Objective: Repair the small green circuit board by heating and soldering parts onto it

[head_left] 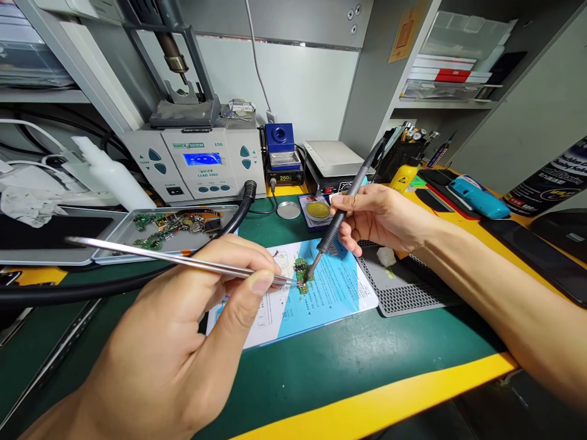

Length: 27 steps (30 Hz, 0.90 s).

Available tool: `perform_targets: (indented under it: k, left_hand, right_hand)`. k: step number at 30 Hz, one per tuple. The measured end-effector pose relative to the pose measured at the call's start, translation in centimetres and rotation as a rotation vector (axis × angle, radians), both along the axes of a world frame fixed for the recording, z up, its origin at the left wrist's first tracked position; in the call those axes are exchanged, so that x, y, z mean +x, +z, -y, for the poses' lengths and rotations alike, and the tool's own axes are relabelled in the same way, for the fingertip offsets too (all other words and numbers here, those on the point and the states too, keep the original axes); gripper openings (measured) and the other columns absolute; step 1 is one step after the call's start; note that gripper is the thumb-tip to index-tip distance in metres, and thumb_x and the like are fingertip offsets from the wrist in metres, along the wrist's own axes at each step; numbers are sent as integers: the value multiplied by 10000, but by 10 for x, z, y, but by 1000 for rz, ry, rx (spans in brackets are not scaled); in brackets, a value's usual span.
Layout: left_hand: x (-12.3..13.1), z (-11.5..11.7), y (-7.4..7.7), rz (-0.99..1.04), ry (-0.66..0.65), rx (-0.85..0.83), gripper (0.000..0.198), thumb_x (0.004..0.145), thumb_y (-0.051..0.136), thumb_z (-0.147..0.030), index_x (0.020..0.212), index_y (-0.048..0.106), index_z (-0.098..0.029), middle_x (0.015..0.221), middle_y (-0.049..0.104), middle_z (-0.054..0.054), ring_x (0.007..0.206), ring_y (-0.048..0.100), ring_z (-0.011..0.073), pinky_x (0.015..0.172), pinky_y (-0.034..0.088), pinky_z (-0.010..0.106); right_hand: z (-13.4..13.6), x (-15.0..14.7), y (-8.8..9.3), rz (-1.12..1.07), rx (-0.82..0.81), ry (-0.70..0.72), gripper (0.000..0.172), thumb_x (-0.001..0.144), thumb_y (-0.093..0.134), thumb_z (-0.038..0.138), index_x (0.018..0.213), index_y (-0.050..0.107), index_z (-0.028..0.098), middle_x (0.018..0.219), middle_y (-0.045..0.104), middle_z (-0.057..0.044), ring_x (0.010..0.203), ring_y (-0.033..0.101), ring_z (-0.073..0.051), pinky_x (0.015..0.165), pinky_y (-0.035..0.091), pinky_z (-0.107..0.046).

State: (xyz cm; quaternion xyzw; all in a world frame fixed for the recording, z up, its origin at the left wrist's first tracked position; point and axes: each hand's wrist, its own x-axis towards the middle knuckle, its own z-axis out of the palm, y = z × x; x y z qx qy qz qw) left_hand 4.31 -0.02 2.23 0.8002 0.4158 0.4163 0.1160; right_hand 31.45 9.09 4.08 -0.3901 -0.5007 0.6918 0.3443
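My left hand (183,330) pinches metal tweezers (183,259) between thumb and fingers. The tweezers' tips reach the lower part of a small green circuit board (301,272). Held like a pen, a black soldering iron (334,227) is in my right hand (373,214). Its tip slants down onto the same board, close to the tweezers' tips; I cannot tell whether it touches. Under the board lies a blue and white printed sheet (332,293). Beyond it, a round tin (318,211) of yellowish paste sits near the iron.
A grey rework station (197,162) stands at the back left, with a thick black hose (241,214) curving across the left. A tray (121,244) holds several circuit boards. A small soldering station (284,174) is behind. At right lie a perforated mat (408,299) and phones (534,253).
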Motion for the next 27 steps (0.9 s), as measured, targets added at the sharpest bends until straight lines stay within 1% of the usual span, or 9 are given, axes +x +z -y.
perform_targets:
  k: [4,6,8,10,13,16,19,23,27]
  left_hand:
    - [-1,0,1,-12,-30,5,215,1058,496,-285,1025,699,-346,994,770,-63,965,732,110,787,586,172]
    - [-1,1,1,-13,-33,1,209,1059,496,-288,1031,695,-348,1001,769,-64,976,728,104,791,581,164]
    - [-1,1,2,-8,-33,9,208,1061,492,-294,1026,691,-346,997,767,-59,974,729,106,789,582,170]
    - [-1,0,2,-5,-28,5,215,1061,486,-289,1017,690,-343,993,764,-54,964,731,110,774,585,178]
    - [0,0,4,3,-27,2,204,1058,495,-288,1005,685,-340,986,761,-51,938,734,113,746,588,184]
    - [2,-1,5,6,-34,3,211,1062,489,-293,1003,686,-342,964,759,-46,921,739,121,703,591,196]
    - [3,-1,5,9,-35,-3,227,1069,476,-292,1018,688,-352,967,761,-47,915,744,125,661,586,210]
    - [2,1,2,17,-23,-6,205,1063,495,-294,1022,688,-350,990,765,-48,920,743,131,656,582,224]
    - [0,2,0,21,-17,-3,197,1060,503,-299,1030,692,-347,998,767,-51,950,741,133,687,587,218]
  right_hand:
    - [0,5,1,8,49,51,345,1013,660,249,709,723,99,603,730,-104,468,706,-193,483,573,-261]
    - [1,8,3,30,89,81,351,1002,696,291,707,728,104,615,737,-103,484,707,-186,507,575,-260]
    - [2,9,5,66,138,95,381,1000,699,296,666,719,113,602,726,-95,489,697,-175,518,567,-256]
    - [4,10,8,96,173,87,376,984,707,275,639,713,126,592,712,-83,492,692,-174,516,556,-260]
    - [7,10,11,131,211,41,299,936,742,261,666,732,131,631,718,-81,502,693,-184,509,544,-274]
    - [8,12,15,152,233,7,195,899,761,243,746,770,123,681,738,-87,509,705,-201,512,555,-296]
    - [8,16,19,135,234,-11,71,859,752,184,853,800,132,698,749,-64,515,732,-231,527,595,-331]
    - [8,19,21,135,245,6,93,812,716,107,839,798,144,672,750,-42,545,766,-251,551,633,-337]
    - [10,16,20,146,234,-13,93,802,731,101,854,797,139,627,743,-34,529,763,-239,530,629,-309]
